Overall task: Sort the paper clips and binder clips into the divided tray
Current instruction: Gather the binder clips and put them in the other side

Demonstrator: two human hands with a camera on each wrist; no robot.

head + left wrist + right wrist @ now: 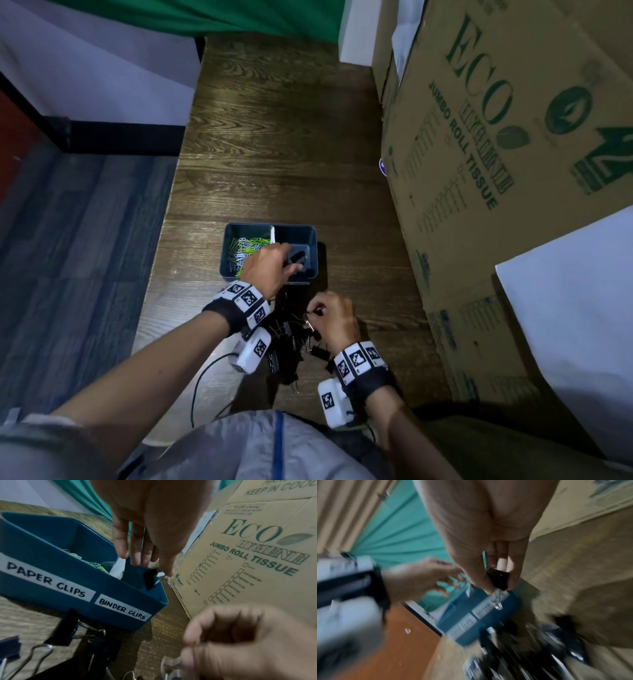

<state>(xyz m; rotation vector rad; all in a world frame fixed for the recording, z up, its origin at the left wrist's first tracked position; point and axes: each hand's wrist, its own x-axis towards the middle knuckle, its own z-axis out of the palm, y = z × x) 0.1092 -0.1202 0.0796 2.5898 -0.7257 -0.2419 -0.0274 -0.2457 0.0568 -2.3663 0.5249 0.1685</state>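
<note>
Here the right hand (488, 555) pinches a binder clip (499, 580) just short of the tray (311, 233)'s near wall; the left hand (269, 265), fingers extended, hangs over the binder-clip compartment.

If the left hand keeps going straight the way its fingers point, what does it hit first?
Probably the binder clip in the tray's binder-clip compartment: the left hand's straight fingers point down into it. Depth is unclear.

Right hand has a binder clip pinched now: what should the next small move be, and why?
Probably carry it forward to the tray's compartment labelled BINDER CLIPS. The right hand pinches a black binder clip short of the tray, while the left hand, fingers straight, is over that compartment, so wait for it to clear.
</note>
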